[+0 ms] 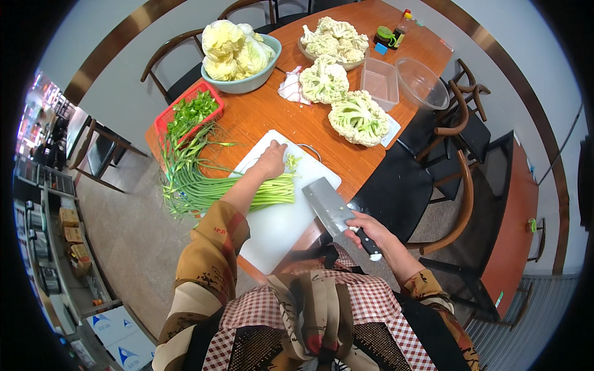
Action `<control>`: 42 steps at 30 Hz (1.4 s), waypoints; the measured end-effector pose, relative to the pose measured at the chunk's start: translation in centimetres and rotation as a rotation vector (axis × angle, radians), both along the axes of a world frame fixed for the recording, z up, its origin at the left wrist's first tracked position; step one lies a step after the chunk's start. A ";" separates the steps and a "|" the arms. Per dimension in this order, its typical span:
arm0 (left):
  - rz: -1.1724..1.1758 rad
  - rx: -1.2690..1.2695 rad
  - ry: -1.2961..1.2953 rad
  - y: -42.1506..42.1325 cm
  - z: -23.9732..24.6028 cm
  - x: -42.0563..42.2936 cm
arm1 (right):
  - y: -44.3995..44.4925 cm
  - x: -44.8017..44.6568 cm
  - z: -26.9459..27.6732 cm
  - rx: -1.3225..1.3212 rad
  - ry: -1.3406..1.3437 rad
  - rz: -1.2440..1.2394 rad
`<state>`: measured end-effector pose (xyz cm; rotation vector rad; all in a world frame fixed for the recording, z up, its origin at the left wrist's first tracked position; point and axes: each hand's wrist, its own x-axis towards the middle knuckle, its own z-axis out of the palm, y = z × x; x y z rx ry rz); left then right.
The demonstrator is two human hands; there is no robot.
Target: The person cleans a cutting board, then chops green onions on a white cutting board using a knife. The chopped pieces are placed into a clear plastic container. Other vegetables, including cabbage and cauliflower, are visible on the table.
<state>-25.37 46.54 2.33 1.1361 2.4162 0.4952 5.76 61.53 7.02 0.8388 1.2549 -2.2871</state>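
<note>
A bunch of long green stalks, apparently garlic scapes [274, 191], lies across the white cutting board [274, 241], its pale ends lined up and its curly tips spilling over the left edge. My left hand [271, 160] is at the far side of the bunch, fingers pointing down at the board; whether it grips anything is hidden. Beside its fingertips lie short cut pieces [293, 161]. In my right hand [369, 228] is the black handle of a cleaver [327, 204]. The broad blade is over the board's right edge, apart from the stalks.
A red basket [222, 109] of chopped greens and a blue-green basin [250, 86] of cabbages stand beyond. Cauliflower heads [359, 118], a cloth [293, 87], a clear plastic container [379, 83] and a clear bowl [422, 83] occupy the right. Chairs [459, 213] flank the table.
</note>
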 end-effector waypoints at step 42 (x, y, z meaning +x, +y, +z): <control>1.261 2.225 -1.148 -4.0 -0.1 2.6 | -8.0 -17.5 13.9 1.850 0.957 1.395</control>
